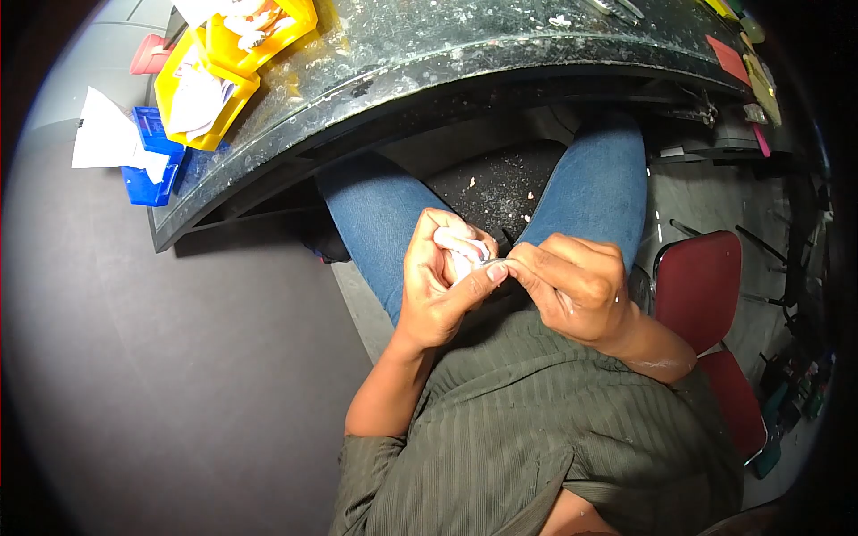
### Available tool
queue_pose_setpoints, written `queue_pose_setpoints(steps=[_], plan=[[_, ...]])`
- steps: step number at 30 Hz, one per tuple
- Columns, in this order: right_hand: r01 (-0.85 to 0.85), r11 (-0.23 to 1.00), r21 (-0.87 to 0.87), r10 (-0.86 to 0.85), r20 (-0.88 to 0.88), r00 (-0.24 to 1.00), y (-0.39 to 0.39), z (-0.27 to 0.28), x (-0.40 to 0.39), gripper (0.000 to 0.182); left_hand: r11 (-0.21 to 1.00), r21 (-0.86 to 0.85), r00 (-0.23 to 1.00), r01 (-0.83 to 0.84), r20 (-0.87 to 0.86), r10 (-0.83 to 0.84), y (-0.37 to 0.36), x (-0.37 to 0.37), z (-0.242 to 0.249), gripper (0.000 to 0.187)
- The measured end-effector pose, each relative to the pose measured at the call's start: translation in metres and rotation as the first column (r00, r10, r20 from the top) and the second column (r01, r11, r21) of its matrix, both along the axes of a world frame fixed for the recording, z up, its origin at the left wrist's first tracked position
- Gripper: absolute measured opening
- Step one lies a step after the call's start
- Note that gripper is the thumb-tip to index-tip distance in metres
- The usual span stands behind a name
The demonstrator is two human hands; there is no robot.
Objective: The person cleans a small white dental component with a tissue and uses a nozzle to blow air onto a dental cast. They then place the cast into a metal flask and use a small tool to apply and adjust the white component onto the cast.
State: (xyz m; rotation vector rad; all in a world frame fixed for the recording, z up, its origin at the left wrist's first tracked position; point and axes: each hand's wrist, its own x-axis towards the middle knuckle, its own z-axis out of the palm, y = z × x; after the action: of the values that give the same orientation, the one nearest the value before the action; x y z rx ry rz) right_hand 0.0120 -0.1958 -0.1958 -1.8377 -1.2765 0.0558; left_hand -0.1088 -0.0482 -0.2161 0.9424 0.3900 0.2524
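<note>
Over the lap, at six o'clock from the worktop (500, 54), the left hand (438, 286) has its grip closed around a small white lumpy piece (460, 248). The right hand (576, 286) pinches a thin sliver at its edge, seemingly trimming; the next move needs steady, fine pressure.

Single head view, steeply downward, close.

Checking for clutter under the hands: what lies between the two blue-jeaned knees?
In the head view, between the knees lies a dark floor scattered with pale crumbs.
</note>
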Motion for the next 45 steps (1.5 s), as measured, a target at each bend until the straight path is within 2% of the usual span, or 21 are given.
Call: queue_pose_setpoints(steps=[6,11,17,27,29,34,36,37,38,39,40,42,43,45], plan=[[0.04,0.999,-0.009,-0.041,-0.036,0.999,0.002,0.001,-0.006,0.007,0.999,-0.041,1.0,-0.024,0.007,0.024,0.001,-0.001,-0.001,0.043],[0.043,0.999,-0.003,-0.043,-0.001,0.999,0.003,-0.002,-0.007,0.008,0.992,0.12,0.999,-0.035,0.023,0.033,0.003,-0.001,-0.009,0.042],[0.037,0.999,0.012,-0.038,0.032,0.999,0.004,-0.003,-0.006,0.008,1.0,0.026,1.0,-0.017,-0.015,0.017,0.006,-0.001,-0.002,0.043],[-0.019,0.999,-0.045,0.021,0.035,0.999,0.001,0.003,-0.001,0.009,0.995,0.095,0.998,0.009,0.057,-0.015,0.011,-0.002,-0.007,0.039],[-0.027,0.998,-0.057,0.029,0.037,0.999,0.0,0.004,0.0,0.01,0.988,0.122,0.995,0.097,-0.035,-0.094,0.015,-0.005,-0.004,0.04],[-0.027,0.997,-0.07,0.031,0.056,0.998,0.001,0.001,0.0,0.01,0.986,0.054,0.981,0.155,-0.122,-0.148,0.019,-0.006,0.004,0.04],[0.1,0.994,0.049,-0.105,0.106,0.989,0.004,-0.002,0.002,0.01,0.985,0.042,0.975,0.167,-0.156,-0.159,0.018,-0.007,0.002,0.041],[0.164,0.986,0.017,-0.165,0.047,0.985,0.004,0.005,0.005,0.011,0.98,0.11,0.981,0.164,-0.121,-0.151,0.016,-0.006,-0.003,0.043],[0.16,0.987,0.017,-0.161,0.046,0.986,0.004,0.008,0.007,0.011,0.971,0.178,0.986,0.158,-0.087,-0.144,0.014,-0.007,-0.005,0.045],[0.101,0.995,-0.011,-0.1,0.032,0.994,0.003,0.01,0.01,0.012,0.973,0.167,0.984,0.16,-0.104,-0.144,0.014,-0.008,-0.002,0.053],[0.042,0.998,-0.039,-0.041,0.015,0.999,0.001,0.011,0.012,0.014,0.973,0.167,0.984,0.161,-0.105,-0.145,0.013,-0.008,-0.001,0.053],[0.014,0.996,-0.091,-0.012,0.024,1.0,-0.003,0.013,0.011,0.016,0.965,0.224,0.988,0.134,-0.11,-0.111,0.011,-0.007,0.0,0.06],[-0.022,0.993,-0.117,0.025,0.024,0.999,-0.003,0.015,0.01,0.017,0.949,0.288,0.99,0.13,-0.083,-0.111,0.012,-0.008,-0.006,0.061],[-0.062,0.986,-0.155,0.068,0.029,0.997,-0.004,0.015,0.01,0.018,0.938,0.303,0.983,0.168,-0.12,-0.138,0.015,-0.009,-0.002,0.058]])
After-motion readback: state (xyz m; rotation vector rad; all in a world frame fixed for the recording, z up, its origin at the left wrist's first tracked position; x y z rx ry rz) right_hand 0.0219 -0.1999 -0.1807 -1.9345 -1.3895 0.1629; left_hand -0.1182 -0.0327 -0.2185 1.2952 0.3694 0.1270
